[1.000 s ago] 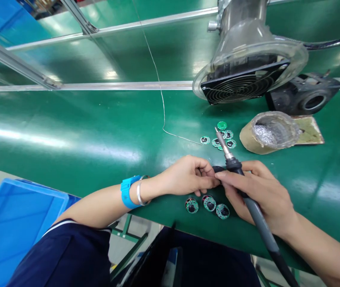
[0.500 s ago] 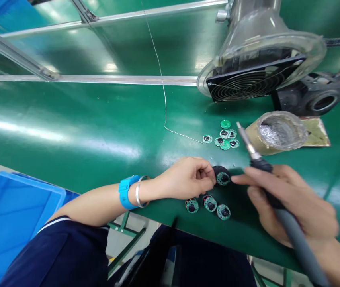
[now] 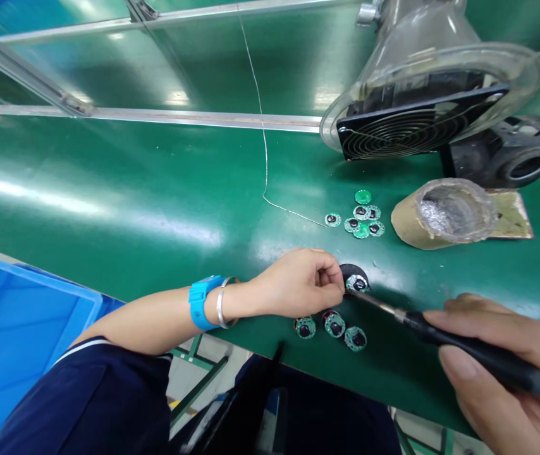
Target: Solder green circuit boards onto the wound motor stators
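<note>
My right hand (image 3: 502,373) grips a soldering iron (image 3: 469,351) by its dark handle. The iron's tip touches or nearly touches the left lower edge of a small round circuit board (image 3: 357,284). That board rests on a black round part (image 3: 353,270). My left hand (image 3: 305,282) is pinched closed right at the left side of this part; whatever its fingertips hold is hidden. Close to me, below the left hand, sit three similar boards (image 3: 334,325) with dark centres. Beyond the hands lie several loose round boards (image 3: 362,213), and a thin solder wire (image 3: 293,213) ends beside one of them.
A tan cup (image 3: 417,221) with silvery residue stands right of the loose boards, near a flat plate (image 3: 511,215). Behind it are a fan with a clear hood (image 3: 403,129) and a black holder (image 3: 502,158). A blue crate (image 3: 23,354) is at lower left.
My right hand has swung the soldering iron from pointing up and away to the board, its tip now at the board's edge. The left hand stays pinched in place.
</note>
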`<state>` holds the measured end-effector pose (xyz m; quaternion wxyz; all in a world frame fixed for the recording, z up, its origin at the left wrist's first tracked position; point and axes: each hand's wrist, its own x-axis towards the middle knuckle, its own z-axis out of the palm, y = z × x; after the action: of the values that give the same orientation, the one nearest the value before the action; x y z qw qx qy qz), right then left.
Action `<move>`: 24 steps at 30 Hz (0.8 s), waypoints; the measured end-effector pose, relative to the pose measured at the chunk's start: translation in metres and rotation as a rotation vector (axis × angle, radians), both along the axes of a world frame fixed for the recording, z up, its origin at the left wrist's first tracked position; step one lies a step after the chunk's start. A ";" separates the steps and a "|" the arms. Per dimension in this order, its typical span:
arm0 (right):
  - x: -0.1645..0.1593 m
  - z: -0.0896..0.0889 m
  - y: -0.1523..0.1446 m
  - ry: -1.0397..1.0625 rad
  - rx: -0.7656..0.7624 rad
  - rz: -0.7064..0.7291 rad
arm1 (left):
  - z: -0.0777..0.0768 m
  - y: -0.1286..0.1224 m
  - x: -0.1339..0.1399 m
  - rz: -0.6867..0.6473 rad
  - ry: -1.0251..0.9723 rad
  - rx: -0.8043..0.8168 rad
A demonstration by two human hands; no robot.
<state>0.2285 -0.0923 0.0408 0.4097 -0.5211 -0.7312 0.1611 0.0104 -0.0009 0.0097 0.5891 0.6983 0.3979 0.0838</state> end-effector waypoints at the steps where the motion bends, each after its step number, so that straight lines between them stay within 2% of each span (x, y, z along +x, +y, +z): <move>1: 0.000 0.000 0.001 -0.003 -0.001 0.001 | 0.000 0.000 0.000 0.001 -0.001 0.004; 17: -0.002 0.002 0.005 0.034 -0.005 0.037 | -0.001 0.000 0.000 -0.002 0.008 0.006; 24: 0.002 -0.005 -0.004 0.067 -0.002 -0.043 | -0.002 0.000 -0.001 0.004 0.006 0.022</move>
<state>0.2303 -0.0965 0.0355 0.4369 -0.5315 -0.7055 0.1701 0.0099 -0.0014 0.0078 0.5800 0.7041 0.4001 0.0873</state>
